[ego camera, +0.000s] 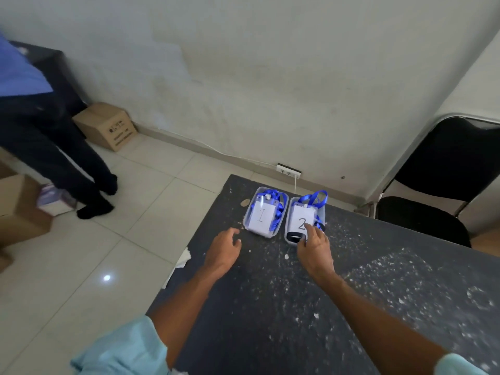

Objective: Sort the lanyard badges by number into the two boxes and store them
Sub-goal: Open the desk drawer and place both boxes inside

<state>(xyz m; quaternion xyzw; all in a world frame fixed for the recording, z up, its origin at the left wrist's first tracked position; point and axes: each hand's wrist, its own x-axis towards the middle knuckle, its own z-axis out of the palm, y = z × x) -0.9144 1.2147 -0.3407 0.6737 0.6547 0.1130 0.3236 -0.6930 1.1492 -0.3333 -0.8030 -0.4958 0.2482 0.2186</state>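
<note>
The right hand [315, 246] lays straight fingers on the white badge marked 2 [299, 216] in its clear plastic box [287, 231]; the left hand [223, 247] hovers, fingers relaxed.

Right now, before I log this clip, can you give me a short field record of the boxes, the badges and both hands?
surface: dark speckled table
left box: clear, holds badge 1 with its blue lanyard
right box: clear, holds badge 2; lanyard loop sticks up above the rim
left hand: over the table beside the left box, fingers loosely curled, holding nothing
right hand: fingertips on badge 2; pinching or only touching, unclear
</note>
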